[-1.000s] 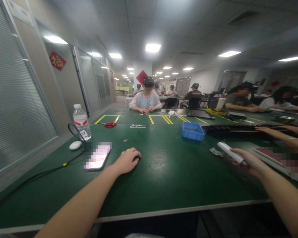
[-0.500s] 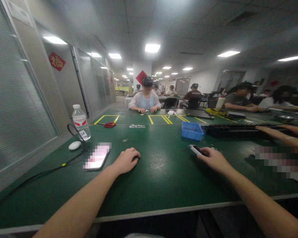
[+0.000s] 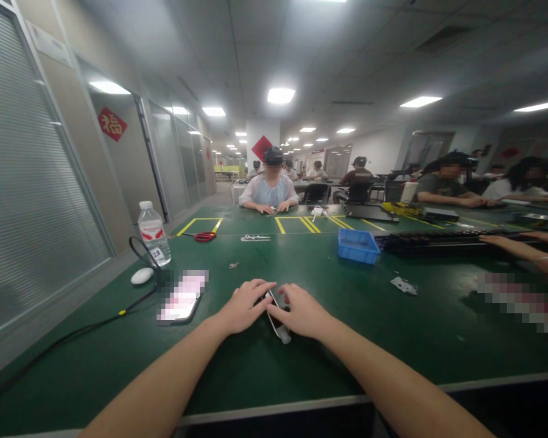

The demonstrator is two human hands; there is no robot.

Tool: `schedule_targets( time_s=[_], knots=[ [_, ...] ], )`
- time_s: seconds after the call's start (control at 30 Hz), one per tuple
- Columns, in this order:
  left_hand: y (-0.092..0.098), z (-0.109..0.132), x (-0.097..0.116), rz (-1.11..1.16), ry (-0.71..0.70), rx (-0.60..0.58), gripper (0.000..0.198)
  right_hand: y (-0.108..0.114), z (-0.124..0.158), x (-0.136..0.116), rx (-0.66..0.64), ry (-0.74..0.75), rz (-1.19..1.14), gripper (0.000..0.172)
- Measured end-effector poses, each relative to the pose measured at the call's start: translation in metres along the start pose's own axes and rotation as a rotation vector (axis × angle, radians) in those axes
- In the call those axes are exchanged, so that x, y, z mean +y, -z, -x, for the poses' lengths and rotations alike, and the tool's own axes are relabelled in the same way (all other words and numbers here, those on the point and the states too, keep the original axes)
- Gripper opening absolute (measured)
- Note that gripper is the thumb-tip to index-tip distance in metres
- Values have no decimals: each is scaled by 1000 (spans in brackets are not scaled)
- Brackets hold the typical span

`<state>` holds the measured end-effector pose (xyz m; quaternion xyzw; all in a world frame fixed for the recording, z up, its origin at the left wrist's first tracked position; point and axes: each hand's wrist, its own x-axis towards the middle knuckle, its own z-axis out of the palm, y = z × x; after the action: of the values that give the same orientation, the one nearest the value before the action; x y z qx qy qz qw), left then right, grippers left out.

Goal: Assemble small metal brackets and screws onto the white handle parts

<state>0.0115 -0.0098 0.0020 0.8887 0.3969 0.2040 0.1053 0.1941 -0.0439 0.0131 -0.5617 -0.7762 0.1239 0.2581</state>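
A narrow piece with a dark face and a pale rim [image 3: 280, 331] lies slantwise between my two hands, low over the green table [image 3: 237, 371]. My left hand [image 3: 247, 305] grips its left side, the thumb along the pale edge. From the right, my right hand [image 3: 300, 310] pinches it with thumb and curled fingers. The fingers cover much of the piece, so its exact kind cannot be made out. A flat metal plate [image 3: 404, 285] lies to the right of my hands. Farther off stands a blue plastic bin [image 3: 358, 246].
On the left are a phone [image 3: 182, 297], a water bottle [image 3: 154, 234], a white mouse-shaped object [image 3: 142, 276] and a black cable [image 3: 86, 328]. Red-handled scissors [image 3: 205, 236] and small metal parts [image 3: 256, 238] lie farther back. A co-worker's hands [image 3: 506, 246] rest by a black keyboard-like object [image 3: 438, 242] at right.
My right hand has brought the dark, pale-rimmed piece leftward to the middle. My left hand has shifted slightly right and now grips it too. The metal plate at right is uncovered.
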Motion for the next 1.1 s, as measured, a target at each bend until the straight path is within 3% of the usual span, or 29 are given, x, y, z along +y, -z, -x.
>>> schedule_targets(
  time_s=[0.07,0.13,0.27,0.37,0.47,0.6,0.73,0.87,0.97,1.1],
  knots=[
    [0,1,2,-10,-26,-17,38,17,-3,26,99,-14,-23,33],
    [1,2,4,-8,-35,-17,35,44,-3,70,252,-117,38,28],
    [2,3,9,29,-47,-15,35,99,10,178,533,-546,329,35],
    [2,3,11,43,-54,-27,34,117,19,239,454,-748,395,51],
    [1,3,11,60,-54,-27,33,115,15,271,283,-704,365,59],
    [3,3,11,79,-40,-38,33,109,4,283,149,-720,338,57],
    [5,3,12,88,-30,-48,33,111,6,278,77,-733,331,50],
    [6,4,15,98,-32,-44,33,106,10,258,111,-751,395,42],
    [6,4,17,96,-24,-46,33,93,5,236,127,-823,386,39],
    [5,3,18,76,-40,-47,33,71,-3,206,165,-797,376,38]
  ],
)
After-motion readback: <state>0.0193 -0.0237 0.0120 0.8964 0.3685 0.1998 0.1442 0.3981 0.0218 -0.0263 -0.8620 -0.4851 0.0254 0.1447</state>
